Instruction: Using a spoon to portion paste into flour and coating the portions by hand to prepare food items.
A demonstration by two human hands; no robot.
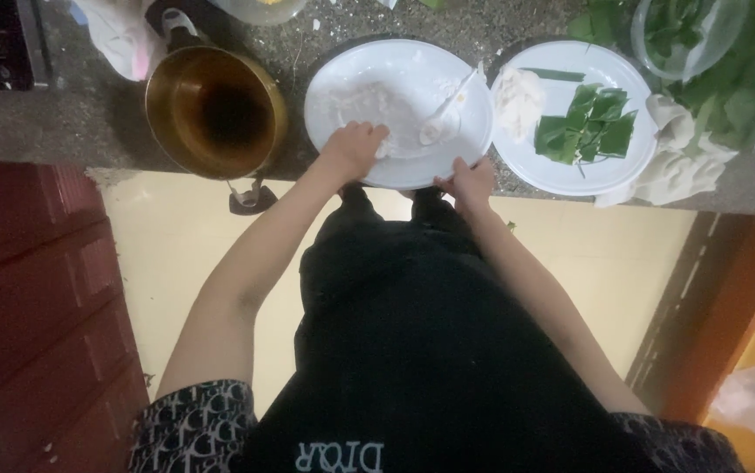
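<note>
A white plate [474, 114] holding pale dough or flour [377, 109] sits at the counter's near edge. My left hand [355, 147] is curled inside the plate, fingers pressed into the pale mass. My right hand [469, 182] grips the plate's near rim. A white spoon [444, 112] lies in the plate to the right of the dough.
A brass pot [216, 109] stands left of the plate. On the right, a second white plate [631, 166] carries a pale dough lump [517, 98] and green leaves [587, 123]. More greens [727, 88] and a white cloth [679, 162] lie far right. Red cabinet doors [36, 289] are below left.
</note>
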